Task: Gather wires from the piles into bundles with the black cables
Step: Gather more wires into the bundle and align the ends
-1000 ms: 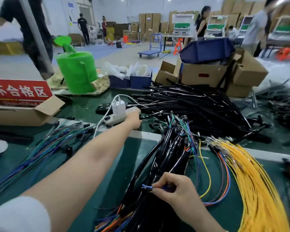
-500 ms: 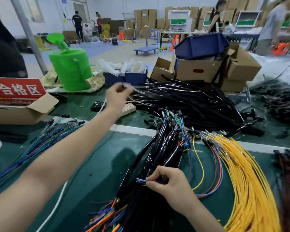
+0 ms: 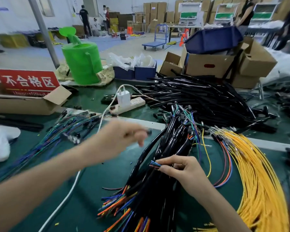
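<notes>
Since half a second ago the left hand has swung back from the pile of black cables at 1 o'clock and now hangs over the middle of the bench. It is blurred by motion. A dark end pokes out past its fingertips, so it appears to be holding one black cable, though the grip itself is too smeared to read. The right hand has stayed at 5 o'clock, its thumb and fingers pinched on a small cluster of coloured wire ends that point toward the left hand. Under that hand lies the heap of finished bundles, black sleeves with orange, blue and green wire ends spilling out toward 6 o'clock. This suggests that a good many bundles are already made. Plenty is left: the black pile is still large, the yellow wires fan thickly at 4 o'clock, and a spread of mixed coloured wires lies at 9 o'clock. The bundle in hand looks half done, with the wires gathered and the black cable on its way but not yet joined to them. A power strip sits at 12 o'clock, just beyond the hands.
</notes>
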